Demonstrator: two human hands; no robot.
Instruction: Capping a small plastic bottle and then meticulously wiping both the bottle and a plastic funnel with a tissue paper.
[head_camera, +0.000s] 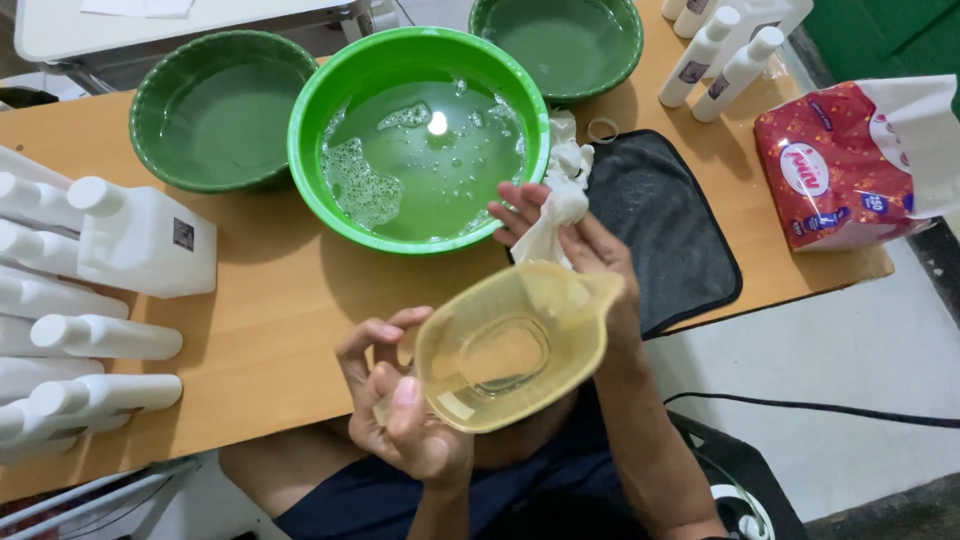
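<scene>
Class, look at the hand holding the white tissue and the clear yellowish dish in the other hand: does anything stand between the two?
Nothing visible does. The right hand presses the white tissue against the dish, which the left hand grips.

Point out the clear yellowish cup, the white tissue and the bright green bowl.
clear yellowish cup (505, 350), head view, on its see-through base.
white tissue (560, 205), head view, on the crumpled part above the right hand.
bright green bowl (330, 90), head view, on its left rim.

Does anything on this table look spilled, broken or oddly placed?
Nothing looks spilled or broken. The middle bowl holds soapy water, all inside its rim. The left hand holds a clear yellowish cup tilted over the lap while the right hand presses a white tissue to it.
</scene>
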